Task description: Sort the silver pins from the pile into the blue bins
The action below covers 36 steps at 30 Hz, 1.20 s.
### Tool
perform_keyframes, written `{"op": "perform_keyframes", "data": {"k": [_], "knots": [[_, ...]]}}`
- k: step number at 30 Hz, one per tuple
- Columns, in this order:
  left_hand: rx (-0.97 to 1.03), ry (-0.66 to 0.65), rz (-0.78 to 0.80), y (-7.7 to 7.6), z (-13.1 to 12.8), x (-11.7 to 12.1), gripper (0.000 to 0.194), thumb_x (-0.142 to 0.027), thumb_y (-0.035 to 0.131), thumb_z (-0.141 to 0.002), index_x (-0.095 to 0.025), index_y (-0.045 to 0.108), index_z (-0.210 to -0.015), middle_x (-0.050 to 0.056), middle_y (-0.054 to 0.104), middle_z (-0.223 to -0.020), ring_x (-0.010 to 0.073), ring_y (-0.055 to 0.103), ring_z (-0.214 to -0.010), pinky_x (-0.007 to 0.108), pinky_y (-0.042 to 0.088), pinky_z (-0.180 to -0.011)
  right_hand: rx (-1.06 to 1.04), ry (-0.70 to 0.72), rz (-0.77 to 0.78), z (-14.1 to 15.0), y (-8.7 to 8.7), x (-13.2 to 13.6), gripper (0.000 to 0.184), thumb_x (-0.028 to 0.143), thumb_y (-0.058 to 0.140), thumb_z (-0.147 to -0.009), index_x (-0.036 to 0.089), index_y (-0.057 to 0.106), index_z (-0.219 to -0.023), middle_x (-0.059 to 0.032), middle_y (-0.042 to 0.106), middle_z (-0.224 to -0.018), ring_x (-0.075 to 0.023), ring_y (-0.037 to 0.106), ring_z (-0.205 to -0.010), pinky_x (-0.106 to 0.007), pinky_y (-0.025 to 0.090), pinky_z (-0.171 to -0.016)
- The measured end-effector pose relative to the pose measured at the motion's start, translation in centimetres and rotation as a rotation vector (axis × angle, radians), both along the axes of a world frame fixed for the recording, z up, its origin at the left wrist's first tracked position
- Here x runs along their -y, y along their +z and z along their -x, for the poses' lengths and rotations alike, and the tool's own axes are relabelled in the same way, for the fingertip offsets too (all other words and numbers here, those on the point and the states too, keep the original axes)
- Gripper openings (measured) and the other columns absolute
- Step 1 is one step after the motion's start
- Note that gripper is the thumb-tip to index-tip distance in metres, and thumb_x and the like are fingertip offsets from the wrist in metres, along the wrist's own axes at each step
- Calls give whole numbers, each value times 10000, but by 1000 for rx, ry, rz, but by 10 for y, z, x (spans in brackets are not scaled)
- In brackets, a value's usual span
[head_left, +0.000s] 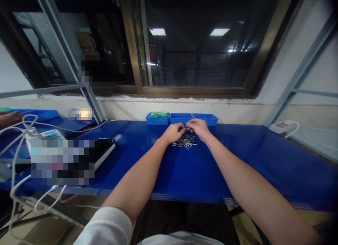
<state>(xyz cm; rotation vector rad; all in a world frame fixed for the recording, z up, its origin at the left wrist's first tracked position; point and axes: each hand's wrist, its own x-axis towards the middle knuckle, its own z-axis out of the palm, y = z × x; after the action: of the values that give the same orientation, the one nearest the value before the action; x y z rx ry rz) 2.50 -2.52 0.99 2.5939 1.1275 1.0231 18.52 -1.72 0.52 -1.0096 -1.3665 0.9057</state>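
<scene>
Both hands over a loose heap of slim metal pieces

A heap of slim, silvery and dark metal pieces (187,143) lies on the glossy blue table (182,174), just to the near side of the hands. The right hand (196,128) has its thumb and fingertips pinched together on what seems to be a small shiny metal piece (186,125). The left hand (173,133) is close beside it with fingers curled inward; whether it grips anything I cannot tell, since the fingertips are small and blurred.

Three blue plastic bins stand in a row at the far edge: the left bin (157,121) contains crumpled green material (159,114), while mostly blue inner walls show in the middle bin (181,116) and right bin (211,122).

As a judgement, much handling is left: many pieces lie unsorted in the heap, and no finished group shows beside it.
</scene>
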Motion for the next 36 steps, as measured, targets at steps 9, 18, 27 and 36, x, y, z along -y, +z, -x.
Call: {"op": "perform_keyframes", "data": {"k": [9, 18, 27, 36], "knots": [[-89, -6, -55, 0, 1, -4, 298, -337, 374, -874, -164, 604, -797, 36, 641, -762, 143, 568, -680, 227, 396, -634, 189, -23, -78, 0, 1, 4, 216, 239, 643, -599, 156, 573, -785, -3, 608, -558, -125, 563, -501, -218, 411, -461], [-152, 47, -20, 0, 3, -3, 278, -332, 397, -860, -164, 617, -835, 46, 655, -775, 154, 579, -684, 235, 401, -639, 295, 84, -137, -7, 1, 4, 163, 283, 614, -619, 144, 638, -701, -26, 627, -623, -131, 546, -545, -253, 432, -535], [-159, 16, -18, 1, 4, -3, 290, -343, 387, -854, -166, 612, -806, 37, 646, -745, 143, 564, -653, 226, 389, -607, 190, 145, -80, -7, 7, 12, 179, 299, 617, -613, 132, 630, -675, -19, 605, -600, -103, 501, -528, -226, 391, -502], [-57, 1, 67, 4, 7, -1, 278, -387, 446, -814, -173, 621, -841, 30, 662, -821, 156, 585, -734, 234, 422, -676, 191, 146, -43, -13, 1, 6, 228, 359, 615, -639, 132, 624, -642, -22, 600, -574, -91, 485, -492, -204, 333, -447]]}}
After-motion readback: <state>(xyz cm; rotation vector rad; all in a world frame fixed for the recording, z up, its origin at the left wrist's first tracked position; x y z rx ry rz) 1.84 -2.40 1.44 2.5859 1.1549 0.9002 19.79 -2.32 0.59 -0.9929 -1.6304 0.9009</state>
